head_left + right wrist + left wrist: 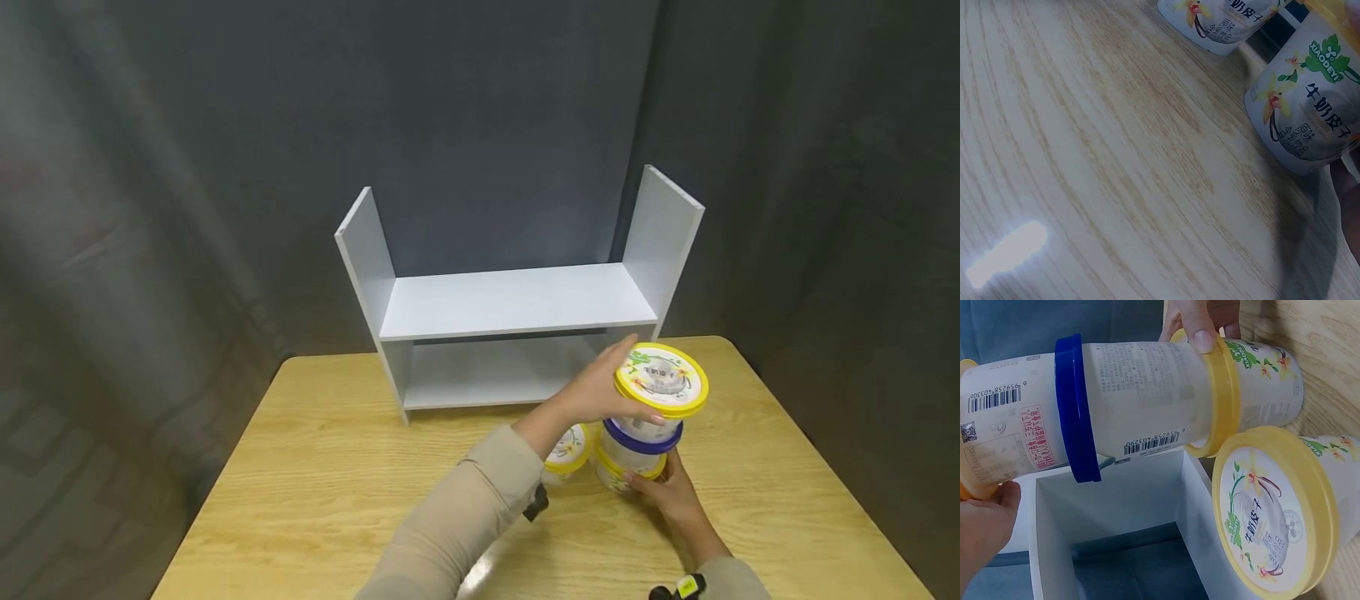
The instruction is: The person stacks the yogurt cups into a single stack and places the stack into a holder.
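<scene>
Three ice-cream-style tubs with printed floral labels stand in a column at the right of the head view. My left hand grips the top tub around its yellow lid. The base of that tub meets the blue lid of the middle tub. Low on the column, my right hand holds the bottom tub, its thumb on the yellow lid. Just left of the column, another yellow-lidded tub stands on the table, partly hidden by my left wrist.
Behind the tubs stands a white two-tier shelf with upright side panels. The wooden table extends to both sides, and dark grey curtains hang around it.
</scene>
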The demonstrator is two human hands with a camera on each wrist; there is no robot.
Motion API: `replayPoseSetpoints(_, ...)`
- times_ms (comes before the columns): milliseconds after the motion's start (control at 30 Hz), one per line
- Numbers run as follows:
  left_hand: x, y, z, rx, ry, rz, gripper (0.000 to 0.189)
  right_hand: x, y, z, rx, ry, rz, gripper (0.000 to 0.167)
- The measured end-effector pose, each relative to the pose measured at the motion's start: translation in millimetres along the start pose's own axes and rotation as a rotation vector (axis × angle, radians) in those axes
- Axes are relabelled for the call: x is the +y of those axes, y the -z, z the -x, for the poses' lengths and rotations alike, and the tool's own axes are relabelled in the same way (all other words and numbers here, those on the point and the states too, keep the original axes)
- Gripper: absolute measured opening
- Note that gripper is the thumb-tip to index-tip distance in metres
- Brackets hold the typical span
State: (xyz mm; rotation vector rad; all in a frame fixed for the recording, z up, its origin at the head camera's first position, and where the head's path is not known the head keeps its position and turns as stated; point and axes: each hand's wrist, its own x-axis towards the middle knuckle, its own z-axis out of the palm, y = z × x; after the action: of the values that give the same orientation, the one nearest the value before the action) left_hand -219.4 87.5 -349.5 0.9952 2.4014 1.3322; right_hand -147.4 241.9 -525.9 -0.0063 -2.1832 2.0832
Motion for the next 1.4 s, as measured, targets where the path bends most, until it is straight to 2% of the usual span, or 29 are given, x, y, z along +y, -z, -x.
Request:
replayPoseSetpoints(200,-4.4,2.1,1.4,0.014,-0.002,0.018,0.106,1,-1,-0.1,0.009,-0.003,0.027,0.069)
replayPoseSetpoints(300,-11.2,4.2,4.8,0.033,0.027,0.000,0.106,1,-1,-0.9,0.014,-0.006,0.035,0.069)
replayPoseSetpoints(667,-54.7,6.5,25.3,0.058,0.158,0.001,0.105,3,-5,-2.1,0.029,0.003,0.004,0.067)
replayPoseSetpoints(867,-75.1,6.6,38.9,0.075,0.210,0.014,0.100,2,-5,-2.6,0.028,-0.005,0.032,0.069)
replayPoseSetpoints(1000,-86.6,5.1,48.9,0.084,0.210,0.017,0.099,1,-5,-2.4,0.032,-0.040,0.026,0.072)
replayPoseSetpoints(1200,-105.9,-2.3,62.2,0.122,0.176,-0.023,0.099,-1,-6,-2.8,0.039,-0.081,0.047,0.074)
replayPoseSetpoints(1400,-125.0,-11.8,72.7,0.166,0.154,-0.036,0.101,0,-6,-2.4,0.045,-0.052,0.051,0.070)
